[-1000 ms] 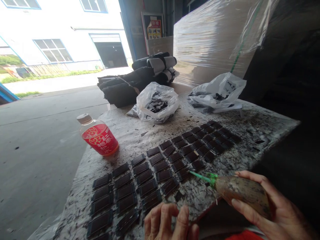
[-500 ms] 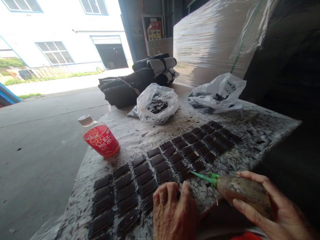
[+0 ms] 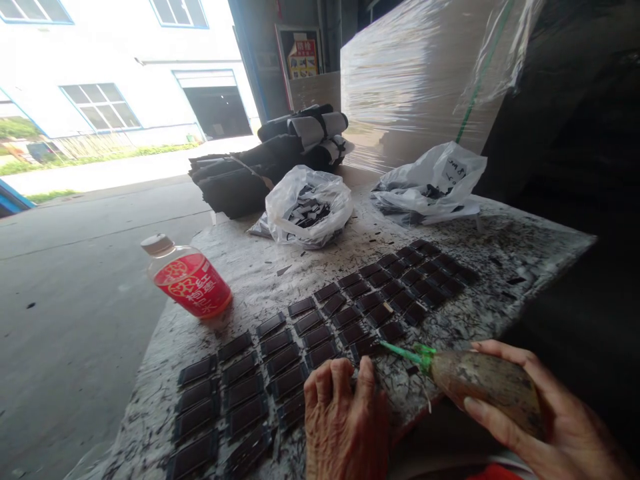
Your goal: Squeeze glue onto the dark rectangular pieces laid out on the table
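Head view, looking down over a speckled tabletop (image 3: 260, 267). Left hand (image 3: 345, 427) lies palm-down at the near edge, about 6 o'clock, fingers (image 3: 333, 377) slightly spread and resting on the nearest dark tiles (image 3: 300, 347); nothing is gripped in it. Right hand (image 3: 545, 420) at 4 o'clock is closed around a grimy squeeze bottle (image 3: 485, 390), thumb on top, fingers wrapped beneath. Bottle lies nearly level, its green nozzle (image 3: 405, 353) aimed toward 10 o'clock, with the tip just over the tiles near the left hand's fingertips; contact cannot be judged.

Tiles are flat dark rectangles laid in tidy rows, running as a band from 7 o'clock up to 2 o'clock across the tabletop, each just beside its neighbour.

Drink bottle with red label (image 3: 187, 283) lies tilted at 9 o'clock, white cap pointing toward 10 o'clock, clear of the tiles. Two white plastic bags sit at the far side: one open bag (image 3: 307, 210) at 12 o'clock showing dark pieces inside, and a second bag (image 3: 430, 183) at 1 o'clock. Behind them, a bundle of dark rolled sheets (image 3: 265, 163) and a film-wrapped pallet stack (image 3: 415, 80).
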{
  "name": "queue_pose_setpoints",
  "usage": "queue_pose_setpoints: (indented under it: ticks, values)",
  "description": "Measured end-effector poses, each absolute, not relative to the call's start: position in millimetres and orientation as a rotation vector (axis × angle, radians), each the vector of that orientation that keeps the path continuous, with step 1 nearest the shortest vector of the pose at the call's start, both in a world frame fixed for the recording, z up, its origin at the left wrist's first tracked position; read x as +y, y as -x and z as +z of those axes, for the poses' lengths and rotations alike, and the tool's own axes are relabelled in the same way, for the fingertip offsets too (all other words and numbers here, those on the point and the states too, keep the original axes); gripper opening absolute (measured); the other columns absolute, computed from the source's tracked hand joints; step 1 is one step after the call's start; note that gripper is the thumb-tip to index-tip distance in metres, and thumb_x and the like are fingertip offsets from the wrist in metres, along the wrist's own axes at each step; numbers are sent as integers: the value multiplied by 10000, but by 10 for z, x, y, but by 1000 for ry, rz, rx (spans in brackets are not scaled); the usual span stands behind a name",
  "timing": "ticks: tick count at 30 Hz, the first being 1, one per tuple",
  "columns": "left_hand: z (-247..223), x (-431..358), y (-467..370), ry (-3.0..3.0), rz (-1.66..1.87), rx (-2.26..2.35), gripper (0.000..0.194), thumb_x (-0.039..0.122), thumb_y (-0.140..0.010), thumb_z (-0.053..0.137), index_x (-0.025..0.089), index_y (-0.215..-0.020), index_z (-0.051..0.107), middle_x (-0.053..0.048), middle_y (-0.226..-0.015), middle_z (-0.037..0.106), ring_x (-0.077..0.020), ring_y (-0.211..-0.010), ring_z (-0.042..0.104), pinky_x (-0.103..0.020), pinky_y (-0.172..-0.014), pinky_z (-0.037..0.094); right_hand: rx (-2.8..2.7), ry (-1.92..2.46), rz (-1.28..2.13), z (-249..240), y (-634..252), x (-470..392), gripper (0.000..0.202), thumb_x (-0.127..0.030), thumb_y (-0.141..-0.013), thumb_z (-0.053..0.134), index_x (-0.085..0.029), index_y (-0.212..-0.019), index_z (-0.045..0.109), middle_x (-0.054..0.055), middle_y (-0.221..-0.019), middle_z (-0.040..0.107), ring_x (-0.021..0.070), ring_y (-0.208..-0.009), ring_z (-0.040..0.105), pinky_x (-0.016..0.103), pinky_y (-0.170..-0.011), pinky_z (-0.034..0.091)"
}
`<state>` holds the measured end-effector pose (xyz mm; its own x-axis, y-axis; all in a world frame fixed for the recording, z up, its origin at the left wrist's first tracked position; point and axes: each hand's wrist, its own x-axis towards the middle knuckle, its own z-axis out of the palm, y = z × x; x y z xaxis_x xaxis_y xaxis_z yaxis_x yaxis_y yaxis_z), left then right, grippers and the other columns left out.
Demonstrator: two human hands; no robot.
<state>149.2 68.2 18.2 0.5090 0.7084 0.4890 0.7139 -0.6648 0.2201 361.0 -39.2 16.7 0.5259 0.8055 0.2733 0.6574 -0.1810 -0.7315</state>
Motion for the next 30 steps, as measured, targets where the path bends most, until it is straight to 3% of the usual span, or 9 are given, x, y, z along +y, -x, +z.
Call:
queue_pose_setpoints:
  ticks: [17, 30]
  values:
    - [157, 695, -1519, 2689, -922, -1275, 309, 164, -819, 472, 205, -1105, 580, -60, -957, 517, -254, -941, 431, -402, -851, 331, -1106, 1950, 264, 213, -3622, -370, 452, -547, -747, 630, -349, -1137, 518, -16, -1122, 639, 189, -947, 653, 182, -723, 546]
    - [104, 746, -1501, 2674, -948, -1225, 273, 228, -839, 483, 214, -1093, 582, -58, -956, 537, -246, -919, 455, -393, -825, 356, -1055, 1972, 303, 141, -3684, -385, 463, -548, -771, 616, -336, -1165, 499, -16, -1200, 593, 172, -1030, 606, 184, -813, 513]
